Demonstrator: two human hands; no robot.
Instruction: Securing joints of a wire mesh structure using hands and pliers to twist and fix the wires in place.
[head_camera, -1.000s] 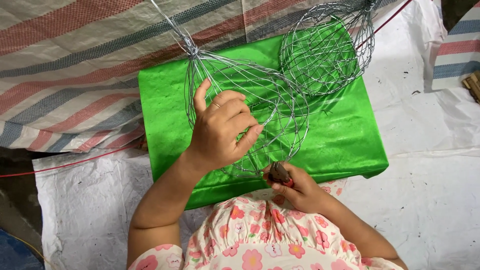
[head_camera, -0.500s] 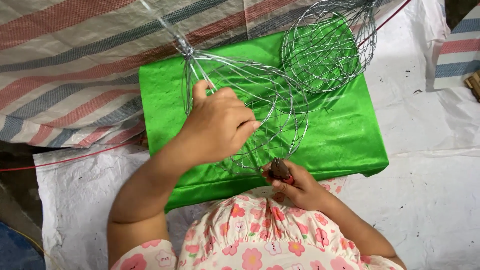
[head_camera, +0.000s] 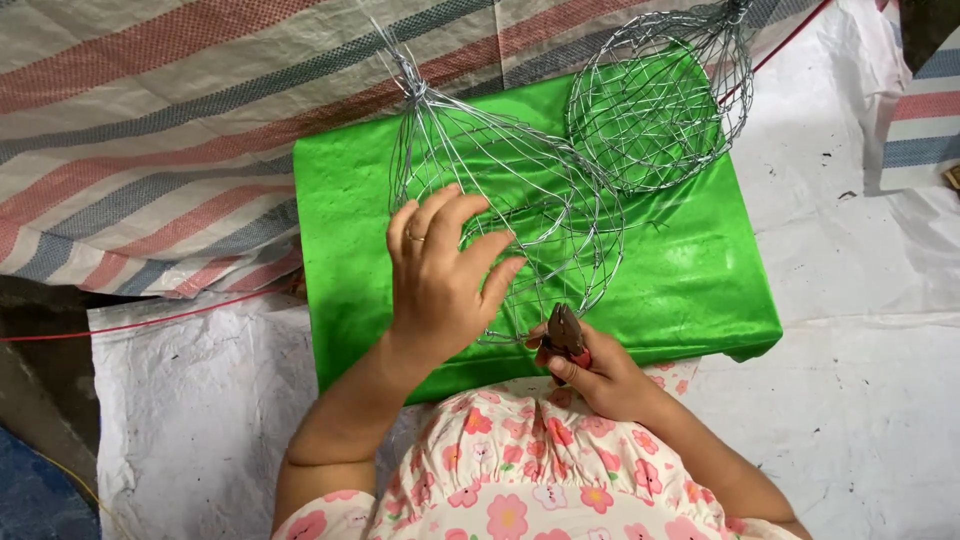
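A silver wire basket frame (head_camera: 520, 190), twisted to a knot at its top left, lies on a bright green cloth-covered block (head_camera: 690, 270). My left hand (head_camera: 440, 275) rests on the frame's near side, fingers spread over the wires and a ring on one finger. My right hand (head_camera: 595, 375) holds small pliers (head_camera: 565, 335) with red handles, their jaws touching the frame's lower rim. A second, rounder wire basket (head_camera: 650, 100) sits at the block's far right corner.
A striped red, grey and white tarp (head_camera: 150, 130) covers the ground behind the block. White woven sheeting (head_camera: 850, 400) lies to the right and front. A thin red cord (head_camera: 150, 322) runs along the left. My floral clothing (head_camera: 520, 470) fills the bottom.
My left hand has slid a little down and right on the frame, with its fingers spreading flatter. The right hand and pliers stay at the lower rim.
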